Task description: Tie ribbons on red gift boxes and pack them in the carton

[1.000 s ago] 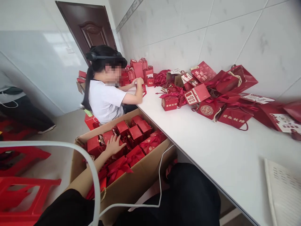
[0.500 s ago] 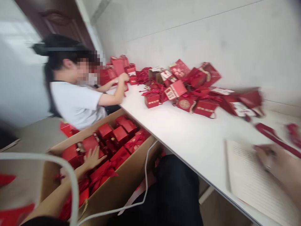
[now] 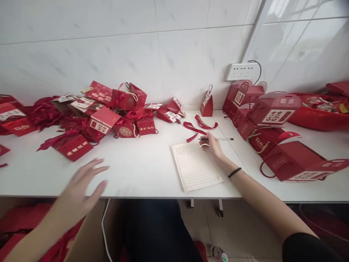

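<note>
One pen (image 3: 225, 139), clamped in the right hand (image 3: 214, 145) at the top edge of a pad (image 3: 199, 171); pad lies on table (image 3: 141, 167), top written, remainder apparently blank. Left hand (image 3: 83, 187) spread, empty.

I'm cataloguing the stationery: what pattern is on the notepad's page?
Ruled lines on pale cream; the notepad shows best in the head view.

Notebook page (image 3: 200, 169): rows of small characters at the top, too small to read;
Front-left red box (image 3: 75, 149): gold characters, seemingly 前程似锦;
Right-hand box flap (image 3: 290, 99): pale characters, apparently 歡喜;
White panel (image 3: 276, 116) below it: bold characters, not clearly legible;
Gold-lettered box (image 3: 260, 142): script too blurred to read.
</note>
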Demonstrator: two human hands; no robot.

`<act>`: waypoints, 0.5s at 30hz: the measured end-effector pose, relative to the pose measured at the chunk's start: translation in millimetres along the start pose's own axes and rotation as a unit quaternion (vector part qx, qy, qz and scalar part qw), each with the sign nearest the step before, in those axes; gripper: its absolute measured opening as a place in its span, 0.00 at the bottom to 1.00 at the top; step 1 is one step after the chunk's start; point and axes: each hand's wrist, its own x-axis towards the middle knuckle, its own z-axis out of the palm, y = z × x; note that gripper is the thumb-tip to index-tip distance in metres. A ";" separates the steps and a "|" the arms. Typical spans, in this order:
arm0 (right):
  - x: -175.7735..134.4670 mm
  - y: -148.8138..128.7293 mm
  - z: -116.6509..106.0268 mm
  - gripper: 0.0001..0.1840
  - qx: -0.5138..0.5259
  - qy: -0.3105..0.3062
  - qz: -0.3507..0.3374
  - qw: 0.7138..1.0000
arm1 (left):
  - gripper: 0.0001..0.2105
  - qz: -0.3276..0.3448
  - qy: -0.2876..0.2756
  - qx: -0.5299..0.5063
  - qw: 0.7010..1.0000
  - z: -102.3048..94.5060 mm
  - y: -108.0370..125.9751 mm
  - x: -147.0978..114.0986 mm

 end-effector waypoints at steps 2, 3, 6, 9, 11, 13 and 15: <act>0.0 4.4 3.6 0.26 -0.009 0.000 -0.001 1.000 | 0.13 0.050 0.005 -0.041 0.998 36.9 39.4 60.9; 0.1 5.3 5.2 0.24 -0.017 -0.005 -0.006 1.000 | 0.13 0.065 -0.023 -0.067 0.995 58.9 58.2 88.3; -0.1 3.3 5.4 0.20 -0.039 -0.024 -0.023 0.999 | 0.13 0.091 -0.072 -0.157 0.981 124.7 102.9 150.4; -0.6 -1.0 -1.0 0.18 -0.067 -0.037 -0.025 0.997 | 0.13 0.052 -0.092 -0.252 0.962 170.1 123.5 177.4; -0.7 -1.9 -5.8 0.16 -0.087 -0.037 -0.018 0.995 | 0.12 0.058 -0.114 -0.274 0.953 184.5 125.4 179.7; -0.5 -1.0 -9.0 0.16 -0.110 -0.030 -0.023 0.993 | 0.12 0.106 -0.151 -0.254 0.949 188.5 122.5 176.0; -0.7 0.6 -10.0 0.16 -0.145 -0.024 -0.045 0.988 | 0.13 0.145 -0.181 -0.217 0.948 186.7 119.2 171.8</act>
